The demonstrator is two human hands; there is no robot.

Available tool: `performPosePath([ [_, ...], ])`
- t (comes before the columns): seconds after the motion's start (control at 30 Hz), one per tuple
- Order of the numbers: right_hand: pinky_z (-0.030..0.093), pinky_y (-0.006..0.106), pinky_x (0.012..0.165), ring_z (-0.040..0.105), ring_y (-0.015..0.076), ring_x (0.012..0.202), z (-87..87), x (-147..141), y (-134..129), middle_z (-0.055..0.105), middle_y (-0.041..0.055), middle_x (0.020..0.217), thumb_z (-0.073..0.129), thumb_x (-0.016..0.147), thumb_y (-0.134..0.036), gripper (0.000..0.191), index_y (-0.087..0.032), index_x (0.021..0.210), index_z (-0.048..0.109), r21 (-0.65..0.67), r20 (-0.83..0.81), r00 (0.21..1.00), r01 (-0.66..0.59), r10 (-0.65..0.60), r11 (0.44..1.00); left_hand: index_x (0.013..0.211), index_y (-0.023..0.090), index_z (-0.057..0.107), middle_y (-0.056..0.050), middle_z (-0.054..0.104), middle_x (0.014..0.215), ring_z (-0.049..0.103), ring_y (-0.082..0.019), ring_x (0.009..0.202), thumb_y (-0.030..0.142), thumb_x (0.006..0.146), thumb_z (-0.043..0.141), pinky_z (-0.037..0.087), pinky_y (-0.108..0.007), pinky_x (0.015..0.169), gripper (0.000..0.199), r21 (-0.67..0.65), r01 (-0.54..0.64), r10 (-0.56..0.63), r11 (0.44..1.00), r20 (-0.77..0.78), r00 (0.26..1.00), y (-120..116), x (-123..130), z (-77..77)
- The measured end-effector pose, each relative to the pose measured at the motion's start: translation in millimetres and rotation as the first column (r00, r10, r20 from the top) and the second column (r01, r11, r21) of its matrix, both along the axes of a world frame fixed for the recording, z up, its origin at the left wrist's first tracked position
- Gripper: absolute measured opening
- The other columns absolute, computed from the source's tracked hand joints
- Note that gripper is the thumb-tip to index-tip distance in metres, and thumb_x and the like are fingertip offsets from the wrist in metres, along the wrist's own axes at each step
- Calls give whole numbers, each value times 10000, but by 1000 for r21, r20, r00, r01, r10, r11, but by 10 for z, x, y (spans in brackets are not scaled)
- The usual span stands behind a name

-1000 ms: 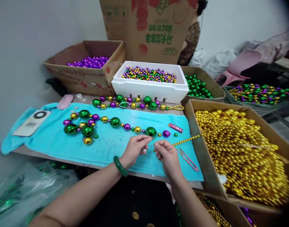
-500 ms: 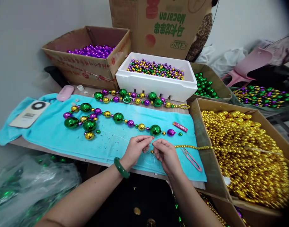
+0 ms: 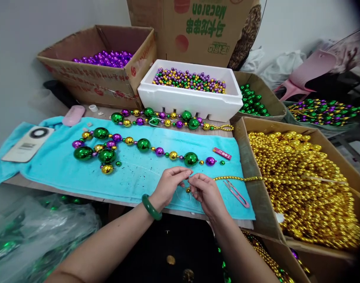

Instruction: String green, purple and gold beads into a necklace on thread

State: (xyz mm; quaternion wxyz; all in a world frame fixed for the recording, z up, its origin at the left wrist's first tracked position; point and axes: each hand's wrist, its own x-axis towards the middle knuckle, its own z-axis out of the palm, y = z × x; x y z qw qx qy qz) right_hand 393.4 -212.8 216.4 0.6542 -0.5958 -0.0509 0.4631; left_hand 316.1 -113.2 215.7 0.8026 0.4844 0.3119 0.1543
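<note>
My left hand (image 3: 171,184), with a green bangle (image 3: 151,207) at the wrist, is closed in a pinch on a thin clear string (image 3: 144,169). My right hand (image 3: 205,190) pinches close beside it, fingertips nearly touching; the string loops below both hands. A small gold bead (image 3: 188,190) shows between them. Behind the hands, a bead strand (image 3: 143,145) of large green, purple and gold beads lies across the turquoise towel (image 3: 132,184). To the right a gold bead chain (image 3: 229,179) runs into a box, near pink thread snips (image 3: 238,195).
A carton of gold bead chains (image 3: 303,188) stands at the right. Behind are a white foam box (image 3: 188,100) of small mixed beads and a carton of purple beads (image 3: 106,59). A finished-looking strand (image 3: 168,122), a small red packet (image 3: 222,153) and a phone (image 3: 28,143) lie on the table.
The view has shifted slightly, so the table things appear a little left and higher. Both hands keep their pinch close together, with little visible movement.
</note>
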Motion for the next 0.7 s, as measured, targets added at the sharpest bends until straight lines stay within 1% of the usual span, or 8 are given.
performPosePath([
  [0.2,161,171,340,374,46,347,-9,-2,-24,511,-39,451,687,619,-322,211,-159,620,553,-12,17,1000,-15,15,1000,762,138,707,-43,647,768,538,-104,678,319,673,706,380,-213,550,202,-24,29,-29,999,-6,1000,0,-2,17],
  [0.27,168,180,346,380,52,358,-7,9,-35,526,-30,468,687,626,-343,222,-161,620,559,-26,39,998,-41,42,999,752,137,702,-40,646,765,532,-98,660,316,671,706,376,-217,552,197,-33,38,-38,999,-8,999,1,-3,15],
  [0.33,198,191,361,410,67,396,7,44,-55,553,-15,505,696,629,-360,227,-160,638,591,-63,136,988,-65,73,996,744,139,696,-37,649,769,531,-96,657,313,671,703,375,-221,559,188,-27,55,-56,998,-11,998,13,-10,10],
  [0.4,242,203,386,425,80,440,31,105,-86,576,-8,553,713,633,-363,232,-160,728,653,-97,306,950,-33,62,995,743,144,691,-39,654,781,539,-104,683,313,678,697,376,-224,570,181,0,91,-91,996,-19,996,36,-21,8],
  [0.47,286,215,414,428,85,472,61,183,-122,612,-1,636,718,648,-347,276,-174,861,693,-82,450,892,-16,51,997,740,147,689,-43,663,791,547,-112,709,315,686,690,375,-228,580,176,24,163,-162,986,-31,986,68,-36,15],
  [0.53,331,227,444,450,90,503,93,259,-156,644,10,724,711,671,-328,281,-195,919,704,-32,508,857,-86,90,996,735,151,689,-44,669,782,546,-111,703,317,689,686,366,-231,582,172,28,273,-272,962,-45,961,102,-46,34],
  [0.6,382,243,488,495,107,548,126,321,-181,655,14,745,709,687,-314,226,-206,885,712,12,523,837,-195,160,981,726,154,688,-44,676,769,543,-105,685,311,689,684,349,-229,574,161,23,383,-381,923,-60,923,131,-48,62],
  [0.7,451,282,596,559,143,647,167,379,-203,654,13,724,712,708,-306,127,-214,795,710,55,572,791,-302,218,952,697,148,685,-42,675,730,522,-89,623,299,694,672,325,-229,550,151,18,502,-500,864,-79,863,159,-33,104],
])
